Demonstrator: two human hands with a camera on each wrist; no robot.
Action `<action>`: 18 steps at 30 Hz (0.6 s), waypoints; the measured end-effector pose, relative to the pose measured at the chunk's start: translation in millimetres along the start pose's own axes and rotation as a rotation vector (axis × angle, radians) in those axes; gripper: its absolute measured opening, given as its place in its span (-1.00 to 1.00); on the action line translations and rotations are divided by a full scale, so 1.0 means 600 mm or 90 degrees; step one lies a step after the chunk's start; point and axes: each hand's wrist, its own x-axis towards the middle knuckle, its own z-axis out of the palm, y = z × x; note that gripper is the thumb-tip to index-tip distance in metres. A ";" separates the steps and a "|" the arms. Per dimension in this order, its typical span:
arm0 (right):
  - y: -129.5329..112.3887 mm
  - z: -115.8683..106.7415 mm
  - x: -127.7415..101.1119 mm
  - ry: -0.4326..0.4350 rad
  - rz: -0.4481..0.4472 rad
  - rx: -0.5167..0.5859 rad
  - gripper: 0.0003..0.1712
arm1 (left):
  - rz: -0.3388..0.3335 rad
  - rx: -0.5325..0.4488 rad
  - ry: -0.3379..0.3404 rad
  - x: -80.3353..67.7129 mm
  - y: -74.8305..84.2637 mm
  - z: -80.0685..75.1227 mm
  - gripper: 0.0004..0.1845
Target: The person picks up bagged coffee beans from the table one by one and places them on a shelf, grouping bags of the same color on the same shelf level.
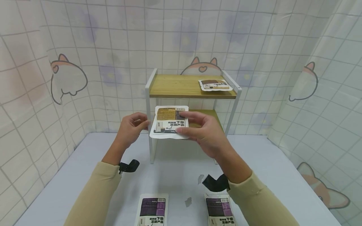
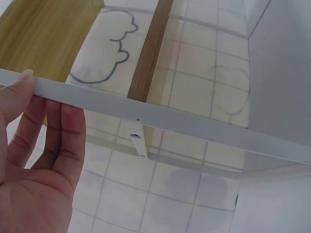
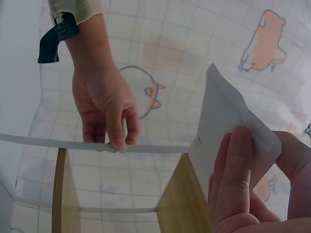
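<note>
My right hand [image 1: 207, 133] pinches a flat white packet [image 1: 170, 123] by its right edge, thumb on the printed face and fingers beneath. The packet has a brown and white label and is held up in front of the two-tier shelf [image 1: 192, 97]. In the right wrist view its plain white back [image 3: 226, 119] shows. My left hand [image 1: 129, 130] grips the white front leg of the shelf, thumb on one side and fingers on the other, as the left wrist view shows at the white bar [image 2: 107, 103].
A similar brown-labelled packet [image 1: 215, 85] lies at the right end of the wooden top board. Two purple-labelled packets [image 1: 152, 209] [image 1: 220, 209] lie on the white table [image 1: 113, 201] near me. Tiled-pattern curtain [image 1: 118, 47] surrounds the table behind and at the sides.
</note>
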 end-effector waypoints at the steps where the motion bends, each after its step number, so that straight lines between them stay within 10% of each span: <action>1: -0.001 0.000 0.000 -0.002 -0.001 -0.002 -0.34 | -0.002 -0.003 0.000 0.000 0.000 0.000 -0.85; 18: -0.031 0.005 0.010 0.010 -0.014 -0.031 -0.35 | -0.005 -0.005 -0.006 0.000 0.001 -0.001 -0.83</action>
